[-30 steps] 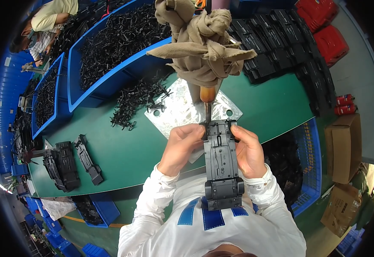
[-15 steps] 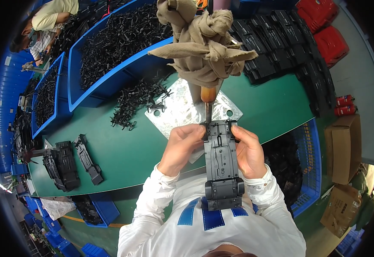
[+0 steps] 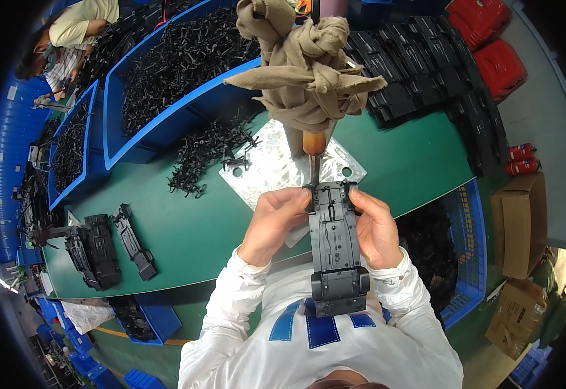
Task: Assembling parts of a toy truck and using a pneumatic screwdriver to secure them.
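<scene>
A long black plastic toy-car chassis (image 3: 336,243) is held between my two hands, its far end under a powered screwdriver (image 3: 314,144). My left hand (image 3: 270,223) pinches the far left corner between thumb and fingers. On the opposite corner, my right hand (image 3: 378,228) is closed the same way, thumb on top. Beige cloth (image 3: 315,81) is knotted round the screwdriver's upper body. Its bit points down at the chassis's far left part; whether the tip touches is hard to make out. Beneath the tool lies a shiny metal plate (image 3: 250,185) with holes near its corners.
Loose black clip-like parts (image 3: 198,159) lie on the green table (image 3: 166,240), beside a blue bin (image 3: 185,107) heaped with more. Several chassis (image 3: 101,249) rest at left; others are stacked far right (image 3: 419,65). A blue crate (image 3: 471,259) stands at right. Another person (image 3: 78,32) works far left.
The chassis has shifted very slightly away from me, toward the screwdriver. Both hands keep the same hold.
</scene>
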Demonstrator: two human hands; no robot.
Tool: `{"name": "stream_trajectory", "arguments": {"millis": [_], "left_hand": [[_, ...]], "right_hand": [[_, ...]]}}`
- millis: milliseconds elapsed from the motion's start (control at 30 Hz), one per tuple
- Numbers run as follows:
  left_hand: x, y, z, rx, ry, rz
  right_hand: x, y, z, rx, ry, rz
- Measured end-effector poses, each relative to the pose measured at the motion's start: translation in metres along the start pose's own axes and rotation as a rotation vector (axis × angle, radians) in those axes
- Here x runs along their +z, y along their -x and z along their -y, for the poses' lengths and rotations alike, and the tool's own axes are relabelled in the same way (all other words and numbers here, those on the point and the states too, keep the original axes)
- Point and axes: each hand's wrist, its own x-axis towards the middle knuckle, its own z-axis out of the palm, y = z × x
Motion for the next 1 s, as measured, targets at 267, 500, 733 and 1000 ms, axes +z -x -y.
{"name": "stream_trajectory", "arguments": {"millis": [267,500,733,1000], "left_hand": [[0.000,0.001,-0.001,0.004,-0.007,0.025],[0.001,0.001,-0.002,-0.005,-0.015,0.015],[-0.015,-0.002,0.004,-0.019,-0.006,0.105],[-0.014,-0.001,0.002,-0.025,-0.022,0.089]], "right_hand": [[-0.001,0.000,-0.001,-0.004,-0.001,0.002],[-0.002,0.001,0.000,0.007,0.003,0.015],[-0.001,0.000,0.000,0.005,-0.006,0.003],[-0.002,0.000,-0.001,0.006,-0.002,0.002]]}}
